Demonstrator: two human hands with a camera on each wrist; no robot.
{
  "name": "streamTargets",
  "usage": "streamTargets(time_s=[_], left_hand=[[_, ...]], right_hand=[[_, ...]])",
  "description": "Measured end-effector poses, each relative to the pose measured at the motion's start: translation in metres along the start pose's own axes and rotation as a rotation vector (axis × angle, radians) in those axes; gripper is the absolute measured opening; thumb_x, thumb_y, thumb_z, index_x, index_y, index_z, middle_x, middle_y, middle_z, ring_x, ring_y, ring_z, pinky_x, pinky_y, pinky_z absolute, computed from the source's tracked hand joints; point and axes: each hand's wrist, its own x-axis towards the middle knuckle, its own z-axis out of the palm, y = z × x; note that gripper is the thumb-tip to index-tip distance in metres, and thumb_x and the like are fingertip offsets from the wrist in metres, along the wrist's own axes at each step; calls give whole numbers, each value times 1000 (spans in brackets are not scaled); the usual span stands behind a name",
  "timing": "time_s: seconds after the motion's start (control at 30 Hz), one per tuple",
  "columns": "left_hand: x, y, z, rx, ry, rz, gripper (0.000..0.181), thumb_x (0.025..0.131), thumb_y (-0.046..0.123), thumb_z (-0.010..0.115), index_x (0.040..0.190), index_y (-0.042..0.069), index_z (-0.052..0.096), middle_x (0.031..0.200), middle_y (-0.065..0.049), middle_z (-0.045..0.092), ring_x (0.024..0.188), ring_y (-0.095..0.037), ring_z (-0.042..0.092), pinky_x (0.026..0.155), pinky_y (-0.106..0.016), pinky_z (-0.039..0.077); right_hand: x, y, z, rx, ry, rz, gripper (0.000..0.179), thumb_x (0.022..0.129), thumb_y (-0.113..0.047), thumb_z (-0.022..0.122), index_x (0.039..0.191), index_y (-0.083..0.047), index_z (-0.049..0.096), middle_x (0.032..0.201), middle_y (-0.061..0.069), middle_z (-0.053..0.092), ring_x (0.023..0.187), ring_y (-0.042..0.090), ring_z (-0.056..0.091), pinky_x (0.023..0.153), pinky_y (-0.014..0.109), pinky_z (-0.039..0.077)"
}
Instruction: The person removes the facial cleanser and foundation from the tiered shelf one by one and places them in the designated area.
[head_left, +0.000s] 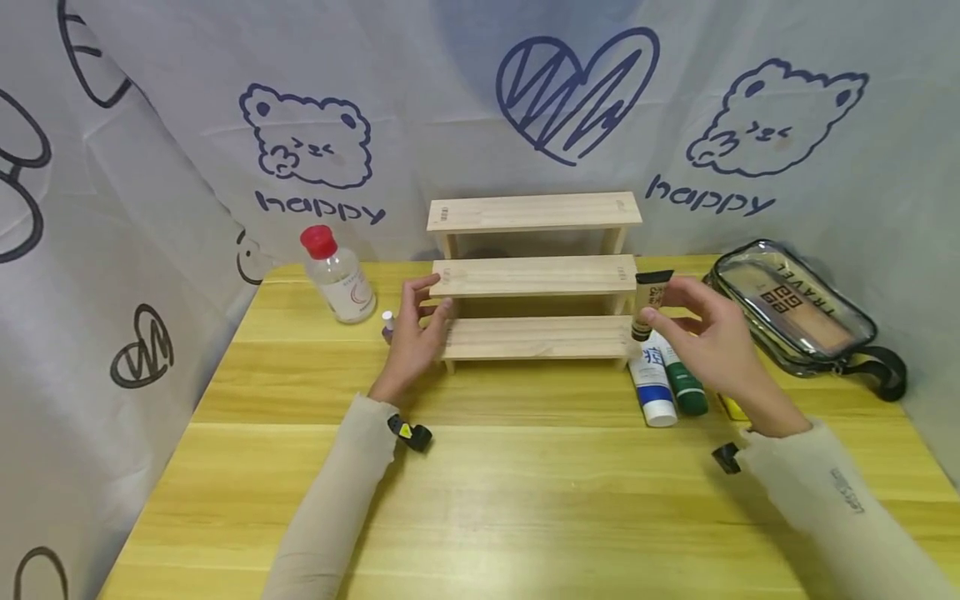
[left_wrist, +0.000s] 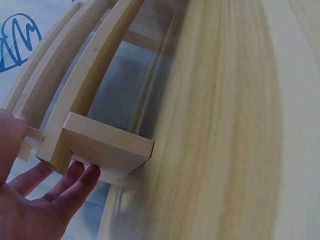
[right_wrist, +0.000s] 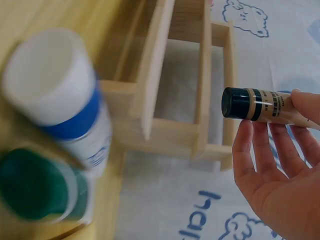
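A three-tier wooden display rack [head_left: 525, 277] stands at the back of the table. My left hand [head_left: 417, 329] holds its left end. In the left wrist view, the fingers [left_wrist: 75, 187] rest against the side of the rack [left_wrist: 107, 145]. Between thumb and fingers, my right hand [head_left: 712, 333] pinches a small beige tube [head_left: 649, 296] with a black cap, held cap down just off the rack's right end. The right wrist view shows this tube [right_wrist: 272, 106] apart from the rack [right_wrist: 200, 100].
A white-and-blue tube [head_left: 654, 387] and a green tube [head_left: 684, 385] lie by the rack's right end. Farther right is a clear travel pouch [head_left: 795, 304]. On the left stand a red-capped bottle [head_left: 341, 279] and a small purple bottle [head_left: 387, 327]. A printed curtain [head_left: 450, 100] hangs behind.
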Motion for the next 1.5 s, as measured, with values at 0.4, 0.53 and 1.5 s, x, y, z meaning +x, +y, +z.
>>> streamTargets(time_s=[0.4, 0.53, 1.5], left_hand=[[0, 0, 3, -22, 26, -6, 47, 113, 9, 60, 156, 7, 41, 162, -22, 49, 129, -50, 60, 109, -64, 52], [-2, 11, 4, -32, 37, -11, 46, 112, 4, 58, 154, 2, 40, 162, -25, 47, 130, -53, 58, 111, -67, 50], [2, 2, 2, 10, 18, 3, 45, 113, 15, 61, 153, 8, 43, 162, -14, 51, 129, -41, 63, 108, -56, 55]], right_hand=[[-57, 21, -16, -37, -77, 59, 26, 97, 0, 81, 122, -1, 71, 106, -16, 69, 99, -11, 64, 81, 5, 56], [-75, 24, -16, -39, -89, 86, 25, 96, 0, 81, 119, -2, 72, 105, -12, 72, 97, -11, 65, 79, 8, 59], [-128, 29, -16, 94, -330, 473, 56, 104, -12, 75, 148, 9, 48, 117, 19, 76, 91, 0, 72, 72, 30, 67]])
